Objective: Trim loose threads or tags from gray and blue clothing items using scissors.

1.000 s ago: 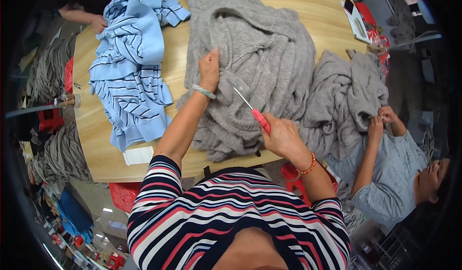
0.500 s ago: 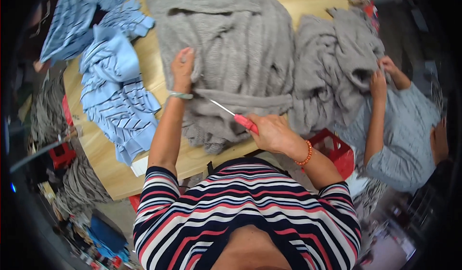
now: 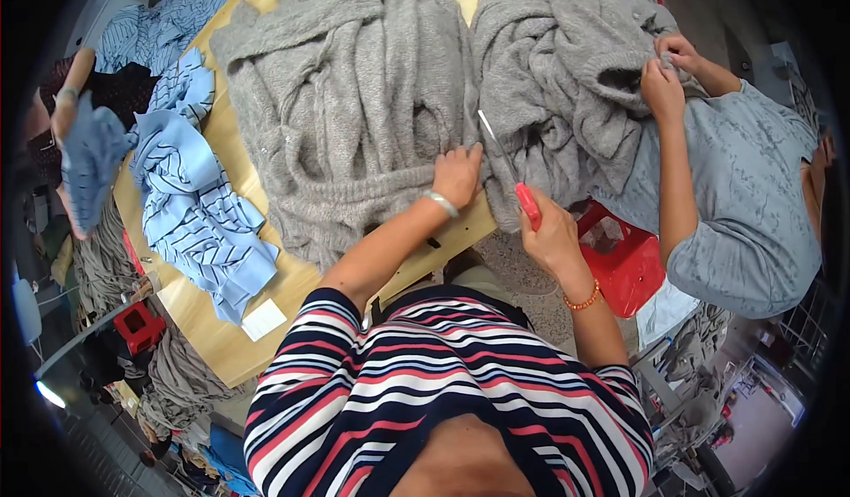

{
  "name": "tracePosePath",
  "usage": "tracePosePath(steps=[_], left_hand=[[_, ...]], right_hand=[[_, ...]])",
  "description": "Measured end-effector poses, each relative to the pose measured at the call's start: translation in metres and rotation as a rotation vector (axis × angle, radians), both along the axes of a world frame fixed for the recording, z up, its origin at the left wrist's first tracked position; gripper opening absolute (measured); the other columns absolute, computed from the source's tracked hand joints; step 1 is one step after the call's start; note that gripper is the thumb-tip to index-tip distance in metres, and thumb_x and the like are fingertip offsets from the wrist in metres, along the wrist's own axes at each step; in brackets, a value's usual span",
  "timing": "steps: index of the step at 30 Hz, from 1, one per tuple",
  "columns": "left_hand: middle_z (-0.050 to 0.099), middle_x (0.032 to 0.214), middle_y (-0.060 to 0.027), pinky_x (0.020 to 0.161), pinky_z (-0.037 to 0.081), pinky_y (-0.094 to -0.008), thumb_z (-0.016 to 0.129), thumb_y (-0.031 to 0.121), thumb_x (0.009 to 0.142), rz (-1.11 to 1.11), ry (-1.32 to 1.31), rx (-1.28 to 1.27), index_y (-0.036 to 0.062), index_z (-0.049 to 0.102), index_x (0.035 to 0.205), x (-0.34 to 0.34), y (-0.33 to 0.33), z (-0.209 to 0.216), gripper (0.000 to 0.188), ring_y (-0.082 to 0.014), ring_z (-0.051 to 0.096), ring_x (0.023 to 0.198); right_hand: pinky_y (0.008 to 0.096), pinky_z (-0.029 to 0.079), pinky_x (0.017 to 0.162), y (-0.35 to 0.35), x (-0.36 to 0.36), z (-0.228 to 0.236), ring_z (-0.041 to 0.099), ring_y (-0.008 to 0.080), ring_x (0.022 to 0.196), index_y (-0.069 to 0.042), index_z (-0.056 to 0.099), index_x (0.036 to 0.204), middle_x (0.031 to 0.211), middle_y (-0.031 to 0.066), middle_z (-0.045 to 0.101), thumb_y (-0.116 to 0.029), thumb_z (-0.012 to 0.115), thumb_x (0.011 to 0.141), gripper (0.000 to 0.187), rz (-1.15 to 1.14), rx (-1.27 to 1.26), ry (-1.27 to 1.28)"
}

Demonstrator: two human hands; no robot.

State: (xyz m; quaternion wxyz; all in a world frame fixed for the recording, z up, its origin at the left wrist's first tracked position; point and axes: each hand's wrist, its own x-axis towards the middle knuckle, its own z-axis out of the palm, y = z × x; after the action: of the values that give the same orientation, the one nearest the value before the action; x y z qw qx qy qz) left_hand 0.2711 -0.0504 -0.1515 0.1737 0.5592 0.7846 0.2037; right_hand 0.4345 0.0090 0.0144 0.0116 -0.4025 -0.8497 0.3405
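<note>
A grey knit garment [image 3: 363, 99] lies spread in folds before me on the table. At its lower right corner my left hand [image 3: 458, 178] is closed on the knit edge, fingers curled down. My right hand [image 3: 551, 236], to the right of it, grips the red handle of a tool [image 3: 529, 205] with a slim metal shaft. The shaft points up and left over the gap between the grey garments; its exact kind I cannot make out. Another heap of grey knitwear [image 3: 540, 81] lies to the right, where a co-worker's hands [image 3: 668, 77] hold part of it.
Blue striped knit pieces [image 3: 195, 196] lie along the left of the wooden table [image 3: 199, 338], near a white paper slip [image 3: 264, 320]. Another person's hand [image 3: 66, 112] holds blue fabric at the far left. A red stool [image 3: 624, 267] stands on the floor at right.
My left hand has moved right, from the garment's left side to its lower right corner. My right hand has shifted right with the tool, which points up more steeply. The view has shifted too.
</note>
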Motion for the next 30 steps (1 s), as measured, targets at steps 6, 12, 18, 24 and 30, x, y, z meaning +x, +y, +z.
tracePosePath(steps=[6,12,18,24,30], left_hand=[[0.065,0.081,-0.0125,0.066,0.048,-0.0340,0.069,0.022,0.081,0.174,-0.651,0.272,0.0032,0.066,0.093,-0.048,-0.005,0.103,0.023,-0.0186,0.060,0.071],[0.064,0.098,-0.0039,0.078,0.048,-0.0243,0.058,0.008,0.091,0.807,-0.719,0.997,0.0010,0.058,0.108,-0.148,-0.136,0.207,0.018,-0.0091,0.059,0.085],[0.063,0.103,-0.0037,0.078,0.048,-0.0251,0.069,0.015,0.081,1.000,-0.856,0.194,-0.0034,0.054,0.120,-0.089,-0.258,0.106,0.046,-0.0107,0.058,0.090],[0.052,0.124,-0.0199,0.098,0.039,-0.0414,0.067,0.011,0.079,0.751,0.170,0.413,0.0015,0.050,0.125,-0.076,-0.182,0.148,0.050,-0.0339,0.050,0.115],[0.045,0.134,-0.0191,0.109,0.026,-0.0484,0.067,0.024,0.080,0.383,0.274,0.353,0.0043,0.051,0.126,-0.093,-0.098,0.117,0.053,-0.0361,0.034,0.132]], right_hand=[[0.0455,0.049,0.077,0.017,0.025,-0.008,0.060,0.0423,0.092,-0.005,0.057,0.116,0.097,0.0229,0.063,-0.014,0.060,0.085,0.033,-0.015,0.003,-0.010],[0.0462,0.048,0.076,0.026,-0.005,-0.004,0.059,0.0441,0.091,-0.005,0.056,0.117,0.095,0.0246,0.062,-0.012,0.059,0.085,0.033,0.085,-0.028,0.052],[0.0475,0.047,0.075,0.012,-0.046,0.005,0.058,0.0446,0.089,-0.006,0.055,0.115,0.092,0.0242,0.061,-0.008,0.057,0.083,0.032,0.308,-0.040,0.081],[0.0480,0.048,0.075,0.001,-0.058,0.003,0.060,0.0410,0.086,-0.011,0.056,0.114,0.090,0.0210,0.064,-0.012,0.060,0.083,0.031,0.423,0.022,0.010],[0.0474,0.048,0.075,-0.015,-0.074,0.022,0.060,0.0435,0.088,-0.008,0.054,0.117,0.094,0.0238,0.063,-0.011,0.056,0.085,0.032,0.462,0.023,-0.023]])
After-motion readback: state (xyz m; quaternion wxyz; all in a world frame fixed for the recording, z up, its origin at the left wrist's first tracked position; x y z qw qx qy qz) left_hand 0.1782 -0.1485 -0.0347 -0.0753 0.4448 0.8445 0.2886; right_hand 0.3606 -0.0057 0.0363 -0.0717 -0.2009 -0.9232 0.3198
